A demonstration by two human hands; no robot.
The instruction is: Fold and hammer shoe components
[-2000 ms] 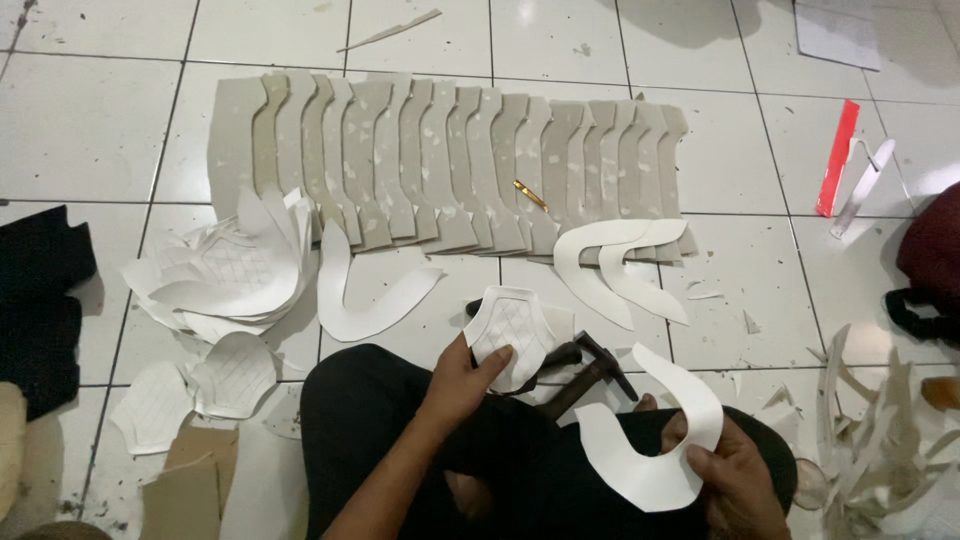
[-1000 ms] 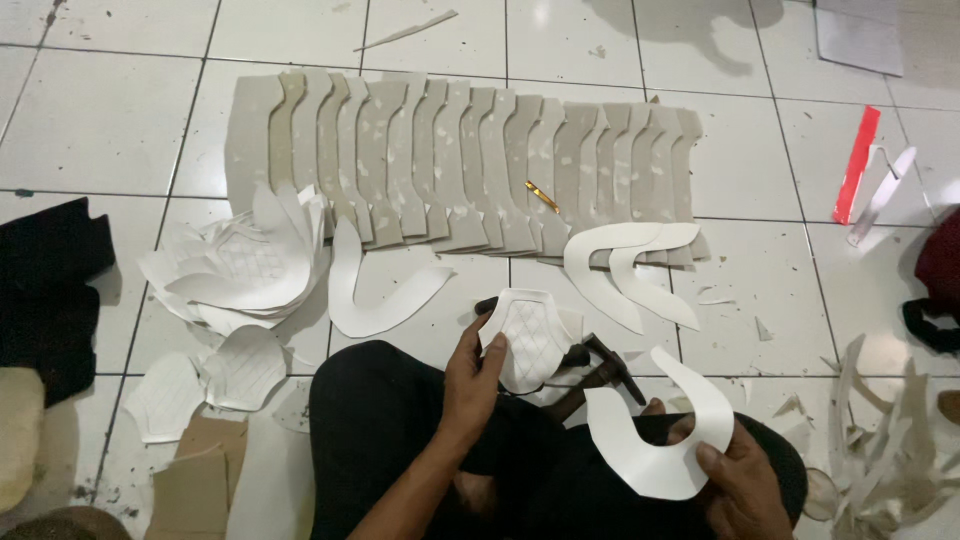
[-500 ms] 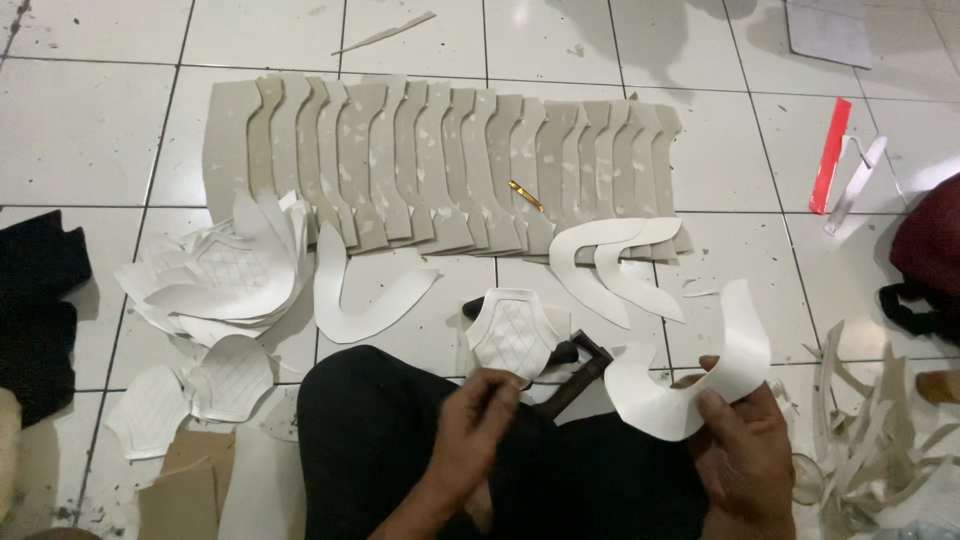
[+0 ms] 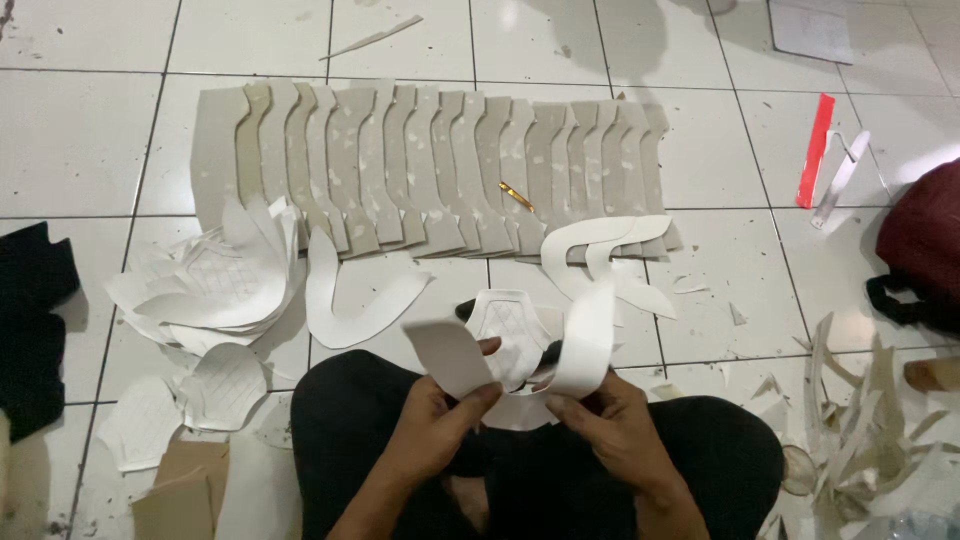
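The U-shaped white piece (image 4: pixel 520 370) is hidden at its base behind the left hand (image 4: pixel 435 425) and right hand (image 4: pixel 615 430). At three o'clock, the dark red bag (image 4: pixel 925 250) runs off the frame edge; at nine o'clock, so does the black cloth (image 4: pixel 30 330).

- There is one view only, from a camera worn on the person's head.
- It looks steeply down and forward over the lap onto the tiled floor (image 4: pixel 90 140).
- The left hand (image 4: pixel 435 425) and right hand (image 4: pixel 610 420) sit close, low in the middle of the picture.
- The row of cut pieces (image 4: pixel 430 170) lies farther out, across the upper half.
- The pile of white pieces (image 4: pixel 215 285) is at the left and the scrap heap (image 4: pixel 880 420) at the right edge.
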